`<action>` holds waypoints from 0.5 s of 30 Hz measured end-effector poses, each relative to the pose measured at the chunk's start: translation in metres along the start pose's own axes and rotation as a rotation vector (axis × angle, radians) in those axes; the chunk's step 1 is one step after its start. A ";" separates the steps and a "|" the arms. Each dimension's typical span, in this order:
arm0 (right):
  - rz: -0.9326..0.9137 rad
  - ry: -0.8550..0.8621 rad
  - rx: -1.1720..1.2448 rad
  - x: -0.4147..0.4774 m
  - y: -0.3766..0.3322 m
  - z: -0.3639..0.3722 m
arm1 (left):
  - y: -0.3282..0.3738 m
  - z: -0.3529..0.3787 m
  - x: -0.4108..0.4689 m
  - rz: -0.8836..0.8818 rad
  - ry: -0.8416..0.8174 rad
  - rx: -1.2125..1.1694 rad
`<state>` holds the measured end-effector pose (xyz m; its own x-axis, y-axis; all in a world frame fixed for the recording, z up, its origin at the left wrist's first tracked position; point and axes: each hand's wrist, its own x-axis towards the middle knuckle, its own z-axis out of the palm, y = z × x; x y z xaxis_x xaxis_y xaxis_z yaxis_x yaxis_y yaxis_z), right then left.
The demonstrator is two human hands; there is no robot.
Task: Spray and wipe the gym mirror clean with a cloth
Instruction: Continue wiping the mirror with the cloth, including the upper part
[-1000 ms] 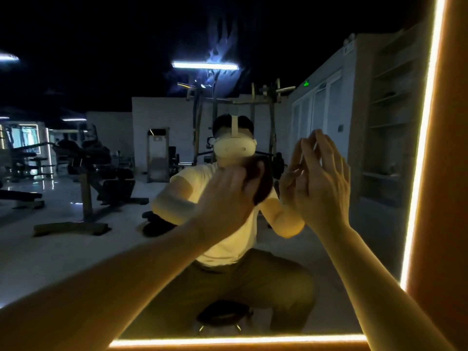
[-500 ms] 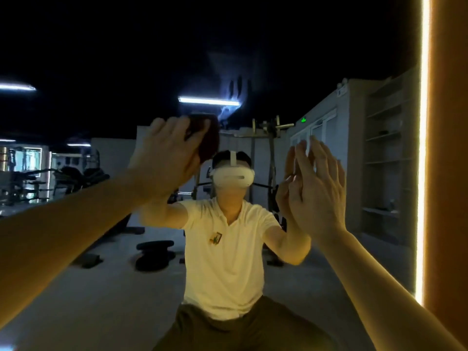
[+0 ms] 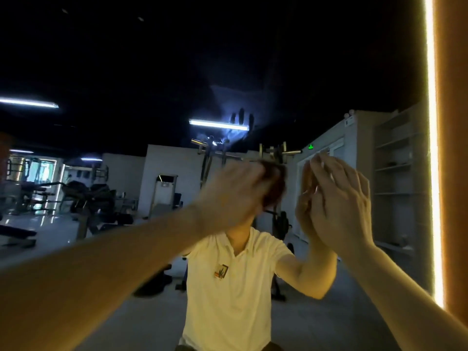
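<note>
Hands first: two of them, both up against the big glass gym mirror [image 3: 152,59]. The left hand [image 3: 235,193] is smeared with motion blur, but its fingers look bent over one dark brown cloth [image 3: 275,184], holding it against the glass around the middle of the view. Only the far edge of the cloth pokes out past the fingers, right over where the reflected head is, so that part of the reflection is covered.

The right hand [image 3: 342,203] is flat on the glass just beside the cloth, a bit to the right. Its fingers are straight and close together with nothing in them, and they meet their own reflection fingertip to fingertip.

There's one greasy handprint smudge [image 3: 240,120] on the glass above the cloth, lit up bluish with a hazy patch around it. It sits right by one of the white ceiling tube lights [image 3: 217,124]. I count four of those in the reflection: two big ones, plus two smaller ones further back on the left.

One glowing warm-white light strip [image 3: 430,148] runs vertically down the right edge of the mirror, with an orange-brown frame panel [image 3: 453,148] outside it.

Also reflected: one person in a white polo shirt [image 3: 228,300], one green exit sign [image 3: 310,146], a pale open shelving unit [image 3: 395,173] on the right, and some dark gym machines on the left that are too murky to count.
</note>
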<state>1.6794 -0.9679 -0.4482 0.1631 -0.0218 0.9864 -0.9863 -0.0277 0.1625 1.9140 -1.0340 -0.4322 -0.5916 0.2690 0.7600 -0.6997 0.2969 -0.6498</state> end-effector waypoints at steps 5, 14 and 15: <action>0.070 0.076 -0.077 0.044 0.026 0.010 | -0.131 -0.027 0.017 -0.435 -0.140 0.349; 0.102 0.128 -0.088 0.045 0.041 0.032 | 0.023 0.016 0.073 -0.259 -0.016 -0.112; 0.100 0.138 -0.075 0.044 0.041 0.029 | 0.025 0.014 0.069 -0.134 -0.075 -0.098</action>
<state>1.6469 -0.9994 -0.3984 0.0646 0.1171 0.9910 -0.9973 0.0423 0.0600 1.8498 -1.0213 -0.3955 -0.5267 0.1528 0.8362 -0.7342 0.4140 -0.5381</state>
